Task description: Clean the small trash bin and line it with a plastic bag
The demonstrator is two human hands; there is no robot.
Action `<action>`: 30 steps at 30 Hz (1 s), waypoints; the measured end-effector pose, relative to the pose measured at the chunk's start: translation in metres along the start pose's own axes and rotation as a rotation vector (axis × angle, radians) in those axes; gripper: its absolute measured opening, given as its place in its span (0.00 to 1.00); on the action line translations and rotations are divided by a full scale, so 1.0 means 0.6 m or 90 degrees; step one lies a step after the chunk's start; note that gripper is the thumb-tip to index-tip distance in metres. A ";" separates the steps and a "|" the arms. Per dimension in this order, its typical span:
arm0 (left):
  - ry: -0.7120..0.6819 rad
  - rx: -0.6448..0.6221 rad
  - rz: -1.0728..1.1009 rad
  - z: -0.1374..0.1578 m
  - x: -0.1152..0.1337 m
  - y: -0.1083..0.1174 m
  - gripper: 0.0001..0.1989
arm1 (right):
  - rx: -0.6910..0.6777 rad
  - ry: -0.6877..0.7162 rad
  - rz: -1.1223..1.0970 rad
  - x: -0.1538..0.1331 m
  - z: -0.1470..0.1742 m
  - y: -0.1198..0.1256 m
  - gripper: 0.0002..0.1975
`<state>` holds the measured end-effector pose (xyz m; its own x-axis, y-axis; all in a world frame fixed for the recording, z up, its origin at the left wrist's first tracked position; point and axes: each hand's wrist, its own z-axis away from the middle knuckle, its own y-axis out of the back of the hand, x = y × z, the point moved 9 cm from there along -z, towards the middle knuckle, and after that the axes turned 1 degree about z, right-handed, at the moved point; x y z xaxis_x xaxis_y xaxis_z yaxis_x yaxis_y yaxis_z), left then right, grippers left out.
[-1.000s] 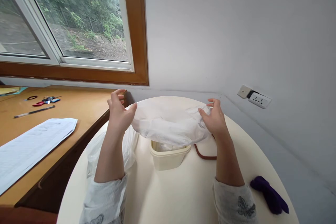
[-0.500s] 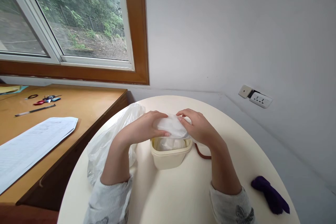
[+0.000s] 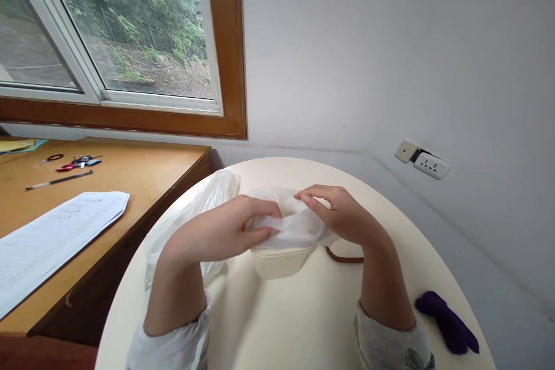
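Head view, and I'm looking over the tub: a thin white bag covers its mouth, so I judge the step in hand as arranging that bag about the rim. Left hand, over the tub's left side, has its fingers curled, pinching the bag's near edge against the thumb. Right hand, above the tub's right side, is half-curled, fingertips at the plastic; whether they grip, I can't tell. The next move, I reckon, calls for even spreading without tipping the tub (thin film tends to cling). Room lies on the tub's near side, across the table. A second bag crowds its left, a brown strip sits just right, and the table's rounded edge curves behind it.
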<state>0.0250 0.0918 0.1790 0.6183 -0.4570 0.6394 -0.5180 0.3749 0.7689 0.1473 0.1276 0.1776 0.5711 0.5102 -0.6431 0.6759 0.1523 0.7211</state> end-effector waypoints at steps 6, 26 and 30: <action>-0.024 -0.092 -0.045 0.026 0.023 -0.019 0.13 | -0.129 0.042 -0.022 -0.020 0.027 -0.010 0.12; 0.170 0.032 0.005 -0.006 -0.076 0.006 0.12 | -0.233 0.028 0.106 -0.032 0.049 -0.034 0.05; 0.218 0.152 -0.044 -0.025 -0.116 0.029 0.15 | -0.281 0.063 0.122 -0.046 0.069 -0.037 0.05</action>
<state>-0.0184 0.1423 0.1480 0.7965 -0.1657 0.5815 -0.5655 0.1366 0.8134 0.1360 0.0751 0.1684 0.6046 0.6392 -0.4752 0.2888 0.3802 0.8787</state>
